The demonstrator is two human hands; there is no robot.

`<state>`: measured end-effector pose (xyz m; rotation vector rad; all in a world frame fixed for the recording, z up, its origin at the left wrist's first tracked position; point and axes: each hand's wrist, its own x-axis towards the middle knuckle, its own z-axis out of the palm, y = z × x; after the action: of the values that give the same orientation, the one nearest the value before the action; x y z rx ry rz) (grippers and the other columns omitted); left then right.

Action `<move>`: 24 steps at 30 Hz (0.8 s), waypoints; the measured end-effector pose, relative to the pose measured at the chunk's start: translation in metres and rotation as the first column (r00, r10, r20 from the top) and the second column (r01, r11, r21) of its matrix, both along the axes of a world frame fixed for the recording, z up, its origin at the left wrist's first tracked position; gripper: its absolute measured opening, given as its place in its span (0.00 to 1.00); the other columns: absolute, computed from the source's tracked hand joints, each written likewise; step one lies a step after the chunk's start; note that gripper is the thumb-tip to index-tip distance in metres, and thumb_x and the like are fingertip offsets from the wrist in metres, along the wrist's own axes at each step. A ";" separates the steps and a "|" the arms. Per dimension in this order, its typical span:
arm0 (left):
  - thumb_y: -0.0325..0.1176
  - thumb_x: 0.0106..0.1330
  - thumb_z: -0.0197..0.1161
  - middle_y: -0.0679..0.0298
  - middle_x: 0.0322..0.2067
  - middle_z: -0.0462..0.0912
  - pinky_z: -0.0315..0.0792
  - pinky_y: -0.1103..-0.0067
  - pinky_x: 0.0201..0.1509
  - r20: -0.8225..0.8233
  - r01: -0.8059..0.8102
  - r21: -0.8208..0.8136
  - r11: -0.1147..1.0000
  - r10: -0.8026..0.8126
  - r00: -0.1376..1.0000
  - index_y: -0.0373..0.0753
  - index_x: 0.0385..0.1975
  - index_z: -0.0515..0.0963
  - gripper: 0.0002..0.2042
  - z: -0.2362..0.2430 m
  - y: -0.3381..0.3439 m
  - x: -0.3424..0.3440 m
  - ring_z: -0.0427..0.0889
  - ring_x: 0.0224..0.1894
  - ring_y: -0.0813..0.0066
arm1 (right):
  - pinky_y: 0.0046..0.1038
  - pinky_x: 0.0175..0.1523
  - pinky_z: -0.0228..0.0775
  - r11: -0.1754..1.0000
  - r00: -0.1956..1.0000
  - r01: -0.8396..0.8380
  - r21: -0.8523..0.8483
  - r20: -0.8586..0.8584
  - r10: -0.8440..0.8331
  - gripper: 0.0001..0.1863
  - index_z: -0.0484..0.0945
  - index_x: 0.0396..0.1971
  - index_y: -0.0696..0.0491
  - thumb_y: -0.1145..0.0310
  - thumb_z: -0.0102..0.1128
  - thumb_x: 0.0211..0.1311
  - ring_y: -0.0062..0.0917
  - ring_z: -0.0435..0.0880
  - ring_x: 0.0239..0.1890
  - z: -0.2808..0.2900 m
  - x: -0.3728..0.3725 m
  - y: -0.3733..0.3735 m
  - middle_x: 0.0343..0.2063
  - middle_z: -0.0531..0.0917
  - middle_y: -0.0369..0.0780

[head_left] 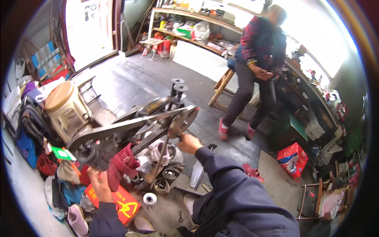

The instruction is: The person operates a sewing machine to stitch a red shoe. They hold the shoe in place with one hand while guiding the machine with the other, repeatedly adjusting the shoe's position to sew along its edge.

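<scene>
A hand-cranked sewing machine [130,128] with a long dark metal arm stands in front of me. My right hand [190,143] is closed at the rim of its round hand wheel [183,121], on what appears to be the crank handle, mostly hidden by my fingers. Under the arm's left end hangs a dark red, soft, shoe-like piece [123,166]. My left hand [100,185] pinches its lower left side, close to the machine's head. Two dark spools [180,87] rise from the machine's far side.
Below the machine are small tins of hardware [162,185] and a white thread spool [150,198]. A red box [120,203] lies by my left forearm. Bags and clothes crowd the left wall, near a beige barrel-like container [65,102]. A person [258,59] sits on a wooden stool [221,87].
</scene>
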<state>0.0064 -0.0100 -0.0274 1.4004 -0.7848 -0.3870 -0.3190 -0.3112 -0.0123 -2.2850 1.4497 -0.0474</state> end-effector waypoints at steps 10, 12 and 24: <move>0.50 0.77 0.52 0.70 0.45 0.81 0.82 0.78 0.29 -0.467 0.140 -0.023 0.990 -0.135 0.874 0.43 0.57 0.74 0.20 0.001 0.010 -0.030 0.83 0.40 0.81 | 0.26 0.20 0.70 0.971 0.906 -0.022 0.239 0.416 -0.082 0.09 0.72 0.43 0.58 0.70 0.58 0.68 0.22 0.78 0.17 -0.048 -0.014 -0.028 0.21 0.77 0.37; 0.46 0.79 0.51 0.67 0.52 0.78 0.68 0.79 0.49 -0.452 0.160 -0.033 0.987 -0.157 0.878 0.38 0.62 0.71 0.21 0.011 0.007 -0.033 0.75 0.50 0.79 | 0.27 0.21 0.71 0.972 0.904 -0.021 0.235 0.420 -0.082 0.11 0.73 0.42 0.59 0.68 0.59 0.67 0.23 0.80 0.18 -0.040 -0.012 -0.022 0.21 0.79 0.38; 0.42 0.80 0.50 0.65 0.63 0.74 0.55 0.80 0.72 -0.338 0.156 -0.064 0.986 -0.168 0.926 0.34 0.68 0.68 0.23 0.019 0.004 -0.035 0.66 0.66 0.78 | 0.25 0.30 0.71 0.995 0.805 -0.045 -0.088 0.586 0.089 0.10 0.79 0.41 0.59 0.69 0.60 0.66 0.20 0.80 0.23 0.069 -0.001 0.004 0.24 0.82 0.38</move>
<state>-0.0283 -0.0063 -0.0083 1.1934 -0.6174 -0.7216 -0.3205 -0.3073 0.0570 -2.0921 1.0417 -0.7355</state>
